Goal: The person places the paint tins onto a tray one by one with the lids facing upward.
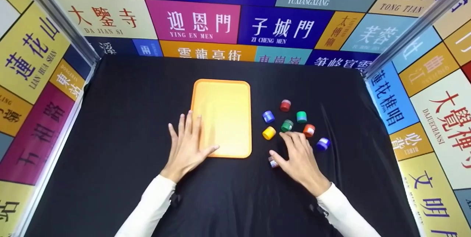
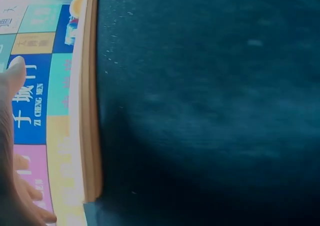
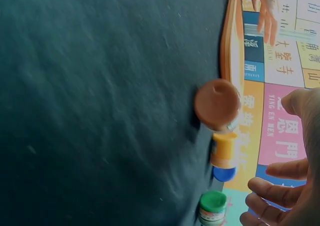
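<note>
My left hand [image 1: 187, 150] hovers at the left edge of a shallow orange tray [image 1: 230, 119], fingers spread, thumb over its lower edge. Whether it touches the tray I cannot tell. My right hand [image 1: 301, 160] is above several small paint jars, fingers apart and loosely bent, holding nothing. Nearest its thumb lies a brown-lidded jar [image 3: 217, 103], mostly hidden by the thumb in the head view. Beyond the fingertips are a dark green jar [image 1: 287, 125], a yellow jar [image 1: 269, 133] and an orange-red jar [image 1: 309, 130].
Farther back sit a dark red jar [image 1: 285, 105], a blue jar [image 1: 268, 116] and a bright green jar [image 1: 301, 117]. Another blue jar [image 1: 323, 144] lies to the right of my right hand. Black cloth [image 1: 128, 119] covers the table, with colourful sign-printed panels [image 1: 198, 21] around it.
</note>
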A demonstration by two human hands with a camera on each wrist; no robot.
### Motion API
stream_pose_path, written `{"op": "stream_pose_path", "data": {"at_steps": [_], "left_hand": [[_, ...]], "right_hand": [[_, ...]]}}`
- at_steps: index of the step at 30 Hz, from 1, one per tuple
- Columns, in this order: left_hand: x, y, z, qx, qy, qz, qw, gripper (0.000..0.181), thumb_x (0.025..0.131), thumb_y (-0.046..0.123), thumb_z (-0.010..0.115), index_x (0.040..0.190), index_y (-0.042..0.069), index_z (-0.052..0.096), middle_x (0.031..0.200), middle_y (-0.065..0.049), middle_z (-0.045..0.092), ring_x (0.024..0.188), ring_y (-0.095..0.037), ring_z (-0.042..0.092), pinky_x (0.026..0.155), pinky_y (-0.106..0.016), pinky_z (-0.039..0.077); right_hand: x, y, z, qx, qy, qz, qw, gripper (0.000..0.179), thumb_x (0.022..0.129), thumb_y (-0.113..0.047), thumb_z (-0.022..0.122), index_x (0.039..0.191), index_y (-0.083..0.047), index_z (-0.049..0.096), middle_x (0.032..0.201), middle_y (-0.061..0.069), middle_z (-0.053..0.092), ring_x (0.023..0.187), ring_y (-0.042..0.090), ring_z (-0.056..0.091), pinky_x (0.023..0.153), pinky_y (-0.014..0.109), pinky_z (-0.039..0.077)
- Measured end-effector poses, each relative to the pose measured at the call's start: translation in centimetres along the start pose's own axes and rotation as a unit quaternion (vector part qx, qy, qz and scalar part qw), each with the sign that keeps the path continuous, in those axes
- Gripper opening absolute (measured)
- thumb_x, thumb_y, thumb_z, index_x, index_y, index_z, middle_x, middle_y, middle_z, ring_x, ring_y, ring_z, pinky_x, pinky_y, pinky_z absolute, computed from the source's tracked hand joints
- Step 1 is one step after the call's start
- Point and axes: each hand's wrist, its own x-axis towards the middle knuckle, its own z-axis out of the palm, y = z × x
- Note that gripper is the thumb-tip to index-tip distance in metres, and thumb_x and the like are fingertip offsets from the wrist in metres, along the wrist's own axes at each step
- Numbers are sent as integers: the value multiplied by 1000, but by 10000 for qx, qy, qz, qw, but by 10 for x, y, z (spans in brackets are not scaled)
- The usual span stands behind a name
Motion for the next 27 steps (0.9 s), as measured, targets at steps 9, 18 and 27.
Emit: {"op": "stream_pose_path", "data": {"at_steps": [9,18,27], "left_hand": [[-11,-12,4,-702,361,-164,9967,112,86,70,80,166,0,44,174,-26,37,162,-53,27,122,-88,13],[-21,-33,9,-1410,324,-329,9889,111,84,60,88,165,-1,44,173,-25,39,163,-53,24,129,-80,6],[-30,-47,14,-1079,270,-38,9938,115,84,67,86,165,-3,43,171,-26,41,164,-52,23,132,-74,2]], "right_hand": [[-19,-4,13,269,33,19,9996,56,93,-35,87,134,1,73,124,15,71,113,34,61,97,51,54],[-27,-6,24,271,45,177,9995,48,88,-32,91,122,-2,77,108,8,74,99,28,65,85,46,61],[-35,-8,29,335,-90,661,9972,41,88,-35,92,112,-5,76,98,4,67,90,25,60,73,43,60]]}}
